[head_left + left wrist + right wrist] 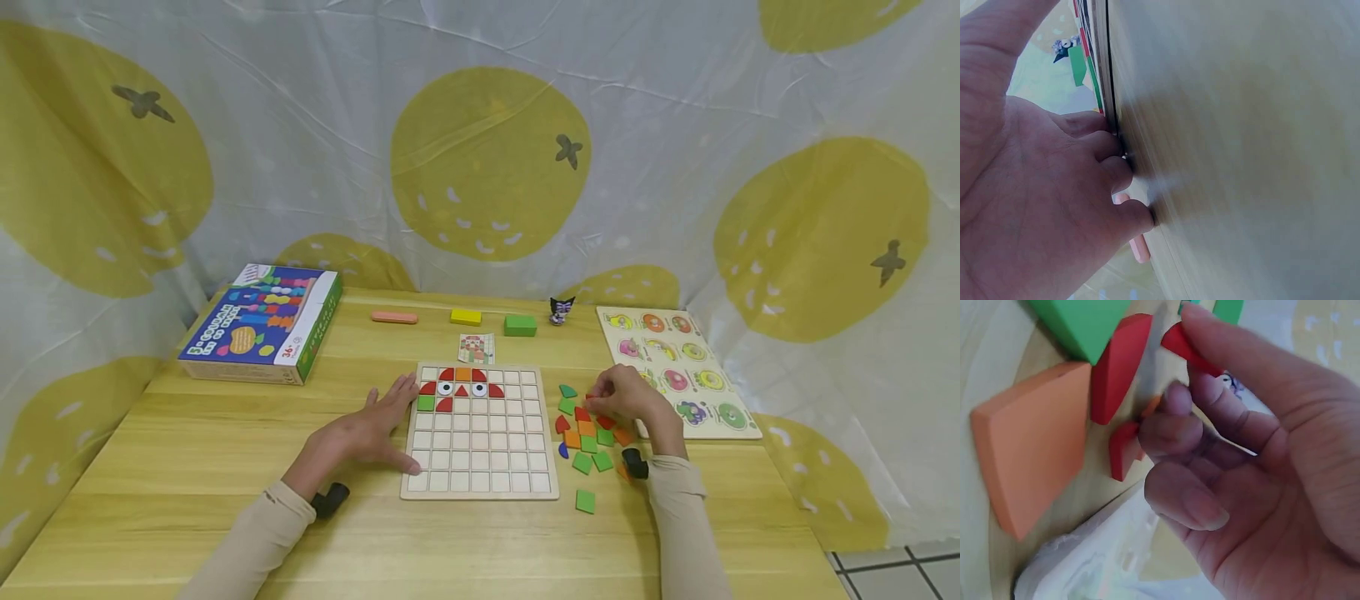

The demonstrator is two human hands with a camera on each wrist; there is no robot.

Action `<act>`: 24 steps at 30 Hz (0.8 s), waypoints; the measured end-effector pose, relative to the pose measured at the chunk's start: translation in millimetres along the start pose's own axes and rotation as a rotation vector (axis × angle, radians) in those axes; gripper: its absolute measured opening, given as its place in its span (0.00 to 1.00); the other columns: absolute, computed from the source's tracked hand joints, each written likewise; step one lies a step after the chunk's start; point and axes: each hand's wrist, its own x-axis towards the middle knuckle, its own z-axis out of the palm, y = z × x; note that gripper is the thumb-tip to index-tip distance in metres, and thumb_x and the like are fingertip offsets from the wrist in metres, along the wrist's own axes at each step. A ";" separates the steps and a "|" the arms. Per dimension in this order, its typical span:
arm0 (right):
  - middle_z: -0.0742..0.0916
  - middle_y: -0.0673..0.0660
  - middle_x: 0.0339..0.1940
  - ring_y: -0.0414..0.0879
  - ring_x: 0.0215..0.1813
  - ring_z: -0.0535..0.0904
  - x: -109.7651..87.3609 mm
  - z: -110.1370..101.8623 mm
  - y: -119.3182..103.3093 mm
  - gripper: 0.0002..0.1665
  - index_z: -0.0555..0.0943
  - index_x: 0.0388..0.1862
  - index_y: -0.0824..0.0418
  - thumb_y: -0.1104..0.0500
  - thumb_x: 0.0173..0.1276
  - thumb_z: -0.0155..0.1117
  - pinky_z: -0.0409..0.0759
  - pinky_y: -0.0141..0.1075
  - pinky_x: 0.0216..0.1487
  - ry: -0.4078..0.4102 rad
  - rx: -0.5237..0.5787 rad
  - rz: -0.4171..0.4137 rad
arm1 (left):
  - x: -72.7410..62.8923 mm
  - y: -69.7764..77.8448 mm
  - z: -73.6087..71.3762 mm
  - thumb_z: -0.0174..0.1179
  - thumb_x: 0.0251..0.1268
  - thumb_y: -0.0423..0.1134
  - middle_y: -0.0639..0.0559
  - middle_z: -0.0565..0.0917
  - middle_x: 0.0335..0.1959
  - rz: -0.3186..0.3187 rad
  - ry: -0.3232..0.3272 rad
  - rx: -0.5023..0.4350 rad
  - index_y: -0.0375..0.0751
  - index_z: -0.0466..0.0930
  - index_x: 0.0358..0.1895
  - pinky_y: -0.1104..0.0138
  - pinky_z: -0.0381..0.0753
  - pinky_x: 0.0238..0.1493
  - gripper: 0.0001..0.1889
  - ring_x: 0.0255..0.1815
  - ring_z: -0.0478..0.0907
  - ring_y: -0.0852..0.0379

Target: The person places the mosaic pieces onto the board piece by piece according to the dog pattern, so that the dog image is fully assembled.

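Note:
My right hand pinches a small red tile between thumb and index finger, its other fingers curled beneath. It is over a loose pile of tiles: an orange square, green squares, red curved pieces and a blue piece. On the left, my left hand lies with fingers spread and touches the left edge of a wooden grid board, thumb near its lower corner. Red, orange and green tiles and two eye tiles fill cells in the board's upper left; the other cells are bare.
A small picture card lies just behind the board. Farther back are a pink stick, a yellow block, a green block and a small figurine. A game box stands left, a fruit puzzle board right.

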 end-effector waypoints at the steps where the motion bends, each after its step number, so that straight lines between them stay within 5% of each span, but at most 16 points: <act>1: 0.83 0.50 0.23 0.44 0.28 0.74 0.7 0.5 -0.2 0.13 0.84 0.27 0.62 0.61 0.67 0.80 0.76 0.36 0.31 0.005 0.003 -0.010 | 0.0 -0.3 0.2 0.83 0.55 0.57 0.38 0.36 0.91 -0.001 0.000 0.002 0.34 0.41 0.89 0.36 0.30 0.85 0.70 0.91 0.31 0.38; 10: 0.77 0.48 0.20 0.42 0.23 0.71 20.8 20.3 -27.3 0.18 0.77 0.25 0.57 0.65 0.66 0.79 0.71 0.33 0.28 0.032 0.174 -0.129 | 0.2 -1.7 0.9 0.83 0.56 0.57 0.36 0.36 0.91 0.017 0.001 -0.007 0.32 0.41 0.88 0.34 0.29 0.85 0.70 0.91 0.31 0.36; 16: 0.88 0.53 0.25 0.43 0.27 0.78 35.4 41.6 -59.4 0.10 0.89 0.30 0.59 0.57 0.70 0.80 0.77 0.31 0.31 -0.026 0.231 -0.201 | 0.2 0.1 0.4 0.82 0.57 0.58 0.37 0.35 0.91 0.009 -0.008 0.008 0.33 0.41 0.89 0.36 0.28 0.85 0.69 0.91 0.30 0.37; 24: 0.92 0.51 0.35 0.41 0.36 0.87 50.7 68.8 -94.1 0.05 0.88 0.40 0.62 0.66 0.69 0.78 0.85 0.32 0.42 -0.084 0.278 -0.253 | 0.3 0.6 -0.2 0.82 0.57 0.57 0.35 0.35 0.90 0.024 -0.007 0.000 0.31 0.41 0.88 0.34 0.28 0.84 0.69 0.90 0.30 0.36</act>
